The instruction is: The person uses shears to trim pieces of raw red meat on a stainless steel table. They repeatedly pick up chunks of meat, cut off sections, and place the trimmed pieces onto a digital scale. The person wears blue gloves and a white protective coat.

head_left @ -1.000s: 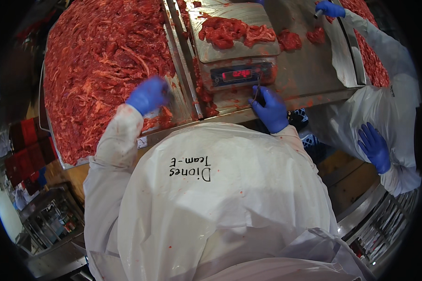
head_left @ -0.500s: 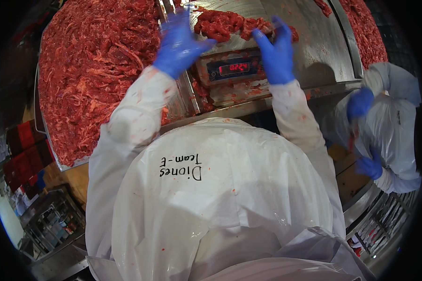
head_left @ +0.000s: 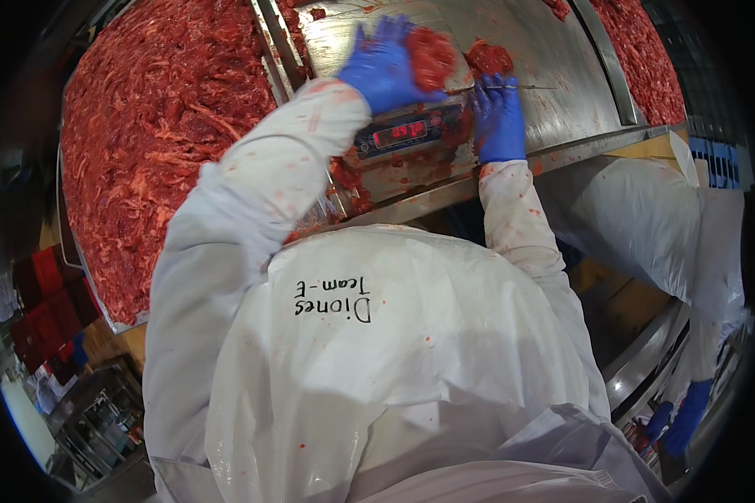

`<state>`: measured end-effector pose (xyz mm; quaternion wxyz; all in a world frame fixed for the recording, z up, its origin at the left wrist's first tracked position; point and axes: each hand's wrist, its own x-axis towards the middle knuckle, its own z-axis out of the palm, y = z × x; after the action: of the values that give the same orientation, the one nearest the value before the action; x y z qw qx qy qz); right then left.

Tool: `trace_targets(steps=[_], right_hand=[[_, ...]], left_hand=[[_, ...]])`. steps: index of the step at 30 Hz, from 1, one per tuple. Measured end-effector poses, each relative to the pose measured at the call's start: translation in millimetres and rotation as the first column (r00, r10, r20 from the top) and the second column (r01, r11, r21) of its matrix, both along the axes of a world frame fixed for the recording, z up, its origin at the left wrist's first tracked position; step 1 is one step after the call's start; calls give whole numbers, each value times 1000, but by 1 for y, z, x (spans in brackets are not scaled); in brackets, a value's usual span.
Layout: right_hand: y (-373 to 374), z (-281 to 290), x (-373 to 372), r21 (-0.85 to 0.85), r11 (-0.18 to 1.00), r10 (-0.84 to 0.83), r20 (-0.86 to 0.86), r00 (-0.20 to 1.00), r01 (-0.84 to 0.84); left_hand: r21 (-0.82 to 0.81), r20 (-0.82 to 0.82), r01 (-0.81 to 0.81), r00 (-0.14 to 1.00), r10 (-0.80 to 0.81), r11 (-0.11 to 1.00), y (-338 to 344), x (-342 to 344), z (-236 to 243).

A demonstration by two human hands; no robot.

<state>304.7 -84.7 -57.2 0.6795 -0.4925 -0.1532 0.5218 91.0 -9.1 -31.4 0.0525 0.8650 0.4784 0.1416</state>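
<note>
My left hand [head_left: 383, 69], in a blue glove, is over the scale's steel platform [head_left: 331, 49], its fingers and thumb about a lump of raw red meat [head_left: 432, 59]. Motion blurs both hand and lump. My right hand [head_left: 500, 121], also gloved in blue, has its fingertips against the near side of a smaller piece of raw meat [head_left: 488, 57]. A thin straight dark line juts rightward from those fingers; what it is I cannot tell. Below the platform the scale's lit red display [head_left: 400, 132] shows, with meat smears around it.
A large heap of raw meat [head_left: 159, 159] fills the container at left, and another heap [head_left: 642, 59] lies at far right behind a raised metal edge [head_left: 614, 63]. Smeared steel table [head_left: 562, 101] extends right of the scale. A co-worker in white [head_left: 646, 226] stands close at right.
The long strip of meat on the scale now shows as two lumps. My left hand has moved right, and the right hand's fingers have drawn in. The display's figures differ. The co-worker's hands have dropped lower.
</note>
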Motion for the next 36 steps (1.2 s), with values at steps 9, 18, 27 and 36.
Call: trace_targets(steps=[9, 18, 27, 36], right_hand=[[-20, 30, 62, 23, 994, 79, 515, 853, -106], [-108, -23, -4, -82, 873, 172, 974, 146, -481], [-112, -22, -14, -135, 812, 116, 991, -70, -568], [-116, -20, -15, -214, 783, 207, 975, -80, -584]], left_hand=[[-309, 570, 293, 819, -71, 905, 6, -20, 42], [-63, -401, -708, 663, 632, 703, 88, -313, 9], [-305, -213, -307, 945, 250, 901, -118, -220, -42], [-218, 136, -277, 941, 310, 936, -135, -196, 43]])
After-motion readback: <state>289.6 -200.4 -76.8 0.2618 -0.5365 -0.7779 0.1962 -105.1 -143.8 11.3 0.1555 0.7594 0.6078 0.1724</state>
